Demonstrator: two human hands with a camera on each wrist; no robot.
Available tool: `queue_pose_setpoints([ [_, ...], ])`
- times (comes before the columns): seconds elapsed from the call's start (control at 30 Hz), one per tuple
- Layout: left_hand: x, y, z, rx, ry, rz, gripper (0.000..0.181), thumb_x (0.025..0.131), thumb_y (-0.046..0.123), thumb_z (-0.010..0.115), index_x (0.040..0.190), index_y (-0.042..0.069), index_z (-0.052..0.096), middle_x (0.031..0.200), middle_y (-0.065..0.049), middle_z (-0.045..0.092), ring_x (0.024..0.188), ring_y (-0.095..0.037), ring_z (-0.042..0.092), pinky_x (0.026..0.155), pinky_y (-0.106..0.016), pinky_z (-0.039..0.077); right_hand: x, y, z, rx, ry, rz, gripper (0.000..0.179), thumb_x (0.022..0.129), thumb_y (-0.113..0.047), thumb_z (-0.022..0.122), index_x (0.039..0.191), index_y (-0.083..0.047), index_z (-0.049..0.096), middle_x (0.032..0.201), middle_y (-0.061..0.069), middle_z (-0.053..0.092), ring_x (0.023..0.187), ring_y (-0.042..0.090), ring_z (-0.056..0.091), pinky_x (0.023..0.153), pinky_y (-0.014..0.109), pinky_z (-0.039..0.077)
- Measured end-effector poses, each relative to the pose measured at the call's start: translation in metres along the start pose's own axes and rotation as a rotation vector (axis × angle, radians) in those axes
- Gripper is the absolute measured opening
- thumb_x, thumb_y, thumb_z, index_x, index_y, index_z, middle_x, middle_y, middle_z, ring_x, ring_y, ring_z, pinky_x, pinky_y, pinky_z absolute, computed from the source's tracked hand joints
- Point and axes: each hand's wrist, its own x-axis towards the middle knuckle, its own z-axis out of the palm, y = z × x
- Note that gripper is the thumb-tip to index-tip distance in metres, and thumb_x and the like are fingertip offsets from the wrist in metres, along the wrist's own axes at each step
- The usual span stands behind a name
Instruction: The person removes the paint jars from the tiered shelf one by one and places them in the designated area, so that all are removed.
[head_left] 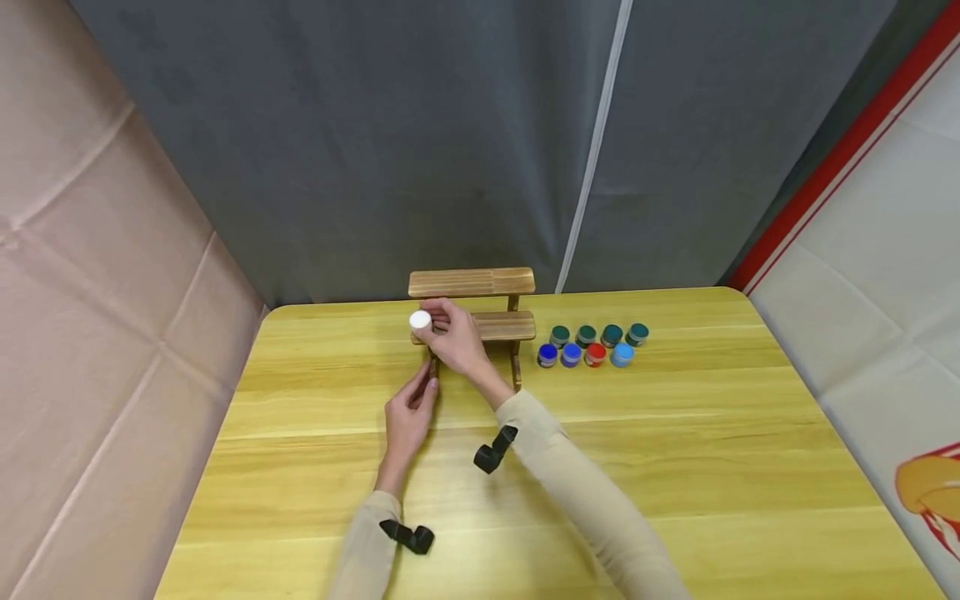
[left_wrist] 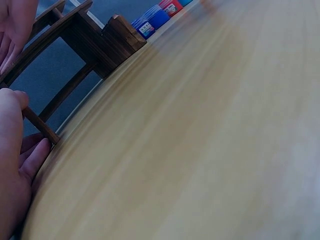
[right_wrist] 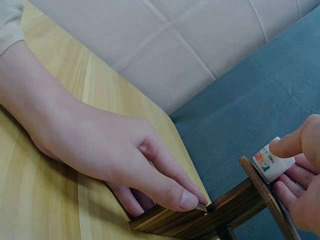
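A two-tier wooden stand (head_left: 472,283) is at the table's back edge. My left hand (head_left: 407,423) pinches its left side piece low down, thumb on one side and fingers on the other, as the right wrist view also shows. Between the thumb and fingers of my right hand (head_left: 459,343) is a small white paint jar (right_wrist: 270,161) with a printed label. That jar is at the left end of the lower shelf (head_left: 504,326); whether its base touches the wood cannot be made out.
Right of the stand, several paint jars (head_left: 586,336) form two rows: dark green and teal lids behind, blue, red (head_left: 596,355) and light blue lids in front. A grey curtain (head_left: 360,167) hangs behind the wooden table (head_left: 675,483).
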Motion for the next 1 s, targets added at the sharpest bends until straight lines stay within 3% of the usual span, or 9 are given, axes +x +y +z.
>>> queue_pose_setpoints([
  [0.17, 0.000, 0.001, -0.002, 0.001, -0.007, 0.007, 0.039, 0.099, 0.034, 0.067, 0.137, 0.023, 0.064, 0.134, -0.008, 0.068, 0.118, -0.026, 0.068, 0.091, -0.016, 0.058, -0.003, -0.003, -0.005, 0.014, 0.012, -0.014, 0.040, 0.090, -0.002, 0.075, 0.128, 0.001, 0.063, 0.128, 0.019, 0.068, 0.121, 0.030, 0.066, 0.106, 0.029, 0.056],
  [0.43, -0.009, 0.041, -0.003, 0.010, -0.015, -0.009, 0.038, 0.101, 0.014, 0.064, 0.138, 0.005, 0.062, 0.134, -0.021, 0.065, 0.117, -0.035, 0.068, 0.087, -0.009, 0.056, -0.008, -0.006, -0.018, 0.039, 0.034, -0.008, 0.042, 0.088, -0.006, 0.078, 0.127, 0.001, 0.063, 0.126, 0.018, 0.069, 0.119, 0.029, 0.067, 0.104, 0.029, 0.057],
  [1.0, -0.008, 0.040, -0.002, 0.019, 0.000, 0.017, 0.038, 0.100, 0.010, 0.065, 0.137, 0.003, 0.062, 0.131, -0.023, 0.066, 0.113, -0.037, 0.069, 0.085, -0.011, 0.058, -0.019, 0.000, -0.039, 0.015, 0.063, -0.035, 0.040, 0.090, -0.006, 0.077, 0.127, -0.002, 0.065, 0.126, 0.016, 0.070, 0.118, 0.027, 0.067, 0.103, 0.030, 0.057],
])
